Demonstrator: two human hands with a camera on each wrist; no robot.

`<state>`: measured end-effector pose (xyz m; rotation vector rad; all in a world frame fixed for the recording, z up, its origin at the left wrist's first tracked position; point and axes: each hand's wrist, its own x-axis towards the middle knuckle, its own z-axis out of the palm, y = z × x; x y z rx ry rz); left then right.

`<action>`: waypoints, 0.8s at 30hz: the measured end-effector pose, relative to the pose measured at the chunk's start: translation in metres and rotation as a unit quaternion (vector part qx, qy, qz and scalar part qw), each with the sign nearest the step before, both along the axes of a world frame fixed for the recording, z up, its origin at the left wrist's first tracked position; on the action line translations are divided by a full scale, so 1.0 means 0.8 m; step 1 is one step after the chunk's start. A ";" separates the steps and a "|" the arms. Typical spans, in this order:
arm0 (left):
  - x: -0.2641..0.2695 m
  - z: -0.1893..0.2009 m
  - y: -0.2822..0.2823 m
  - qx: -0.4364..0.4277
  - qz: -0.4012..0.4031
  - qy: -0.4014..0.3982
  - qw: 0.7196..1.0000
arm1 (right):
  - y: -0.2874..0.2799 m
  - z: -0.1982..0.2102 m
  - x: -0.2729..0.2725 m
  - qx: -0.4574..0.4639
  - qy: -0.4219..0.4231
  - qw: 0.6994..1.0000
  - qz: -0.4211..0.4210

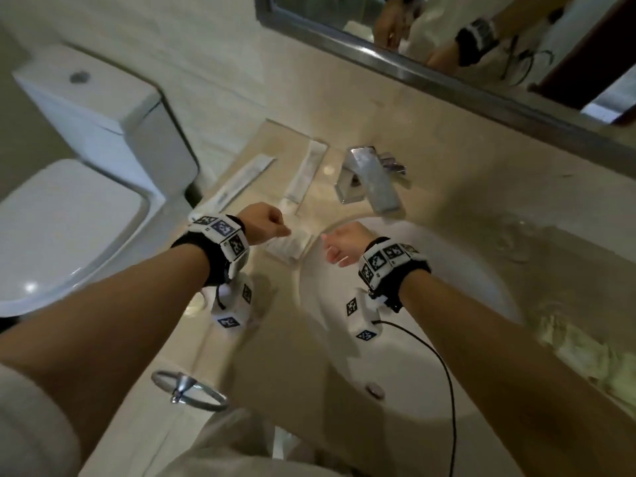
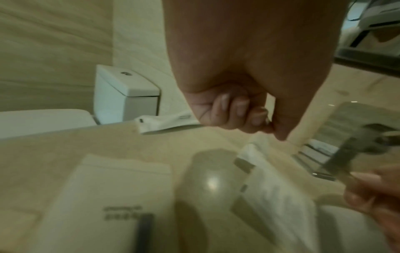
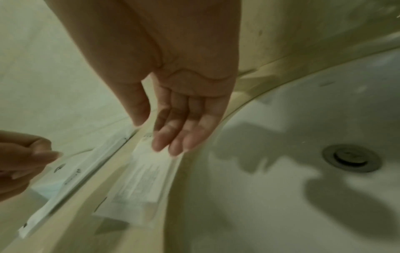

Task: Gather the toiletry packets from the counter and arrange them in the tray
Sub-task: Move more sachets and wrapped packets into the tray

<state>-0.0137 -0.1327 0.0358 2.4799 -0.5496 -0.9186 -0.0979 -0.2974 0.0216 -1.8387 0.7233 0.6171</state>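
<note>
White packet (image 1: 290, 244) on counter between left hand (image 1: 266, 224), right hand (image 1: 344, 244).

- The left hand (image 1: 266, 224) hangs curled in a loose fist over the beige counter (image 1: 430, 139), just left of the basin.
- The right hand (image 1: 344, 244) hovers above the sink (image 1: 464, 304) rim, fingers pointing towards the left hand.
- A white packet (image 1: 292, 247) lies on the counter between the two hands.
- Two long packets (image 1: 304, 177) lie farther back, left of the chrome faucet (image 1: 370, 180).
- A toilet (image 1: 86, 166) stands at the left, a mirror (image 1: 447, 46) above.
</note>
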 end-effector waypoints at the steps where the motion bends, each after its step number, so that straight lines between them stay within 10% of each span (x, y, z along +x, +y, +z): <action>1: 0.008 -0.005 0.016 0.000 0.019 -0.002 1.000 | 0.009 -0.005 0.012 -0.021 -0.006 1.000 0.001; 12: 0.099 -0.056 0.121 -0.017 0.191 -0.110 0.975 | 0.075 -0.044 0.135 -0.177 -0.035 0.976 -0.119; 19: 0.126 -0.076 0.139 -0.008 0.148 -0.090 0.985 | 0.099 -0.049 0.172 -0.199 -0.031 0.965 -0.167; 24: 0.126 -0.073 0.122 -0.005 0.093 -0.080 0.992 | 0.101 -0.049 0.176 -0.303 0.017 0.953 0.015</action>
